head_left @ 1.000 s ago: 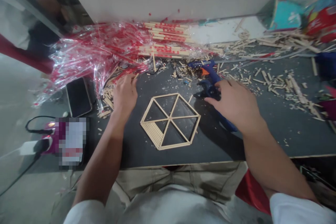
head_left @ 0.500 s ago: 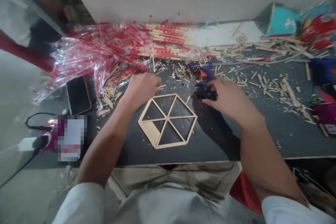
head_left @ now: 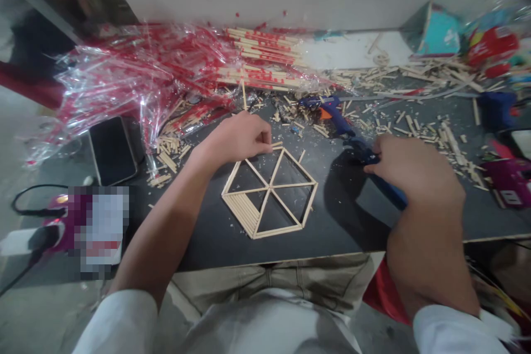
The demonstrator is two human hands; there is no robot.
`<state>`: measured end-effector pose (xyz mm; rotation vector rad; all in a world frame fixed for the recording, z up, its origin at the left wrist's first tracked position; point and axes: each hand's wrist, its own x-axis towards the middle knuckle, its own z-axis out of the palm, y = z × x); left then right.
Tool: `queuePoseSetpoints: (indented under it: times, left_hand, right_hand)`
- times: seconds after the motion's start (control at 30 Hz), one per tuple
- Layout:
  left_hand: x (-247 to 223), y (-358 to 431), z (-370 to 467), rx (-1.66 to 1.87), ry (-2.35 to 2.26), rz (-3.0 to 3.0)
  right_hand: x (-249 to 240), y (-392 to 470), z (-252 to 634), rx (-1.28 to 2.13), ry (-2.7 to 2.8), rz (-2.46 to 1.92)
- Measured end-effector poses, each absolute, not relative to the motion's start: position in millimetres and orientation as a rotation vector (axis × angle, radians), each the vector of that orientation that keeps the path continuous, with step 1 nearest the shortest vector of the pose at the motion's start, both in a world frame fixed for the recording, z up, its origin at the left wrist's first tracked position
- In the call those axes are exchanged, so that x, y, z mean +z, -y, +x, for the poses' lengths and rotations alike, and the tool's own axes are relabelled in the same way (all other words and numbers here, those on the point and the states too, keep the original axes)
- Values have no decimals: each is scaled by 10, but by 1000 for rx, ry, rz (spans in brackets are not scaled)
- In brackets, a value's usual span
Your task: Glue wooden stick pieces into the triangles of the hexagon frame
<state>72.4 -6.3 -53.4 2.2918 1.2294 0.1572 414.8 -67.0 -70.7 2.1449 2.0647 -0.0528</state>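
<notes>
My left hand (head_left: 244, 135) pinches a short wooden stick (head_left: 277, 145) above the top edge of a hexagonal stick frame (head_left: 286, 183). The frame lies flat on the dark table, with spokes meeting at its centre and one lower-left section partly filled by parallel sticks. To the right, my right hand (head_left: 415, 168) is closed on a dark tool with a blue handle, which looks like cutting pliers (head_left: 390, 191). The palm hides part of the tool. A blue glue gun (head_left: 338, 116) with an orange trigger lies just beyond it.
Clear plastic wrappers with red print (head_left: 124, 83) and bundled sticks (head_left: 265, 74) cover the back left. Cut stick pieces (head_left: 415, 124) litter the right. A dark phone (head_left: 112, 149) and a purple power strip (head_left: 70, 221) with cables lie left. A turquoise container (head_left: 442, 30) stands back right.
My left hand has moved right with the stick, closer to the frame's top edge. My right hand has closed on the pliers and shifted right with them.
</notes>
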Motion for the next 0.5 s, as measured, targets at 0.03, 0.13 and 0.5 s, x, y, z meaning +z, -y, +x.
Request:
queuePoseSetpoints:
  times: [0.03,0.13,0.5]
  left_hand:
    - [-562,42,721,152,-1224,2280]
    - [-614,7,726,151,-1199,2270]
    - [-698,-14,768,81,-1041,2315]
  right_hand:
    - [-655,666,4072,-55,-2020,2118]
    - [-558,612,3647,-246,-2464,1972]
    - [-1169,432,2994,-792,-3262,1655]
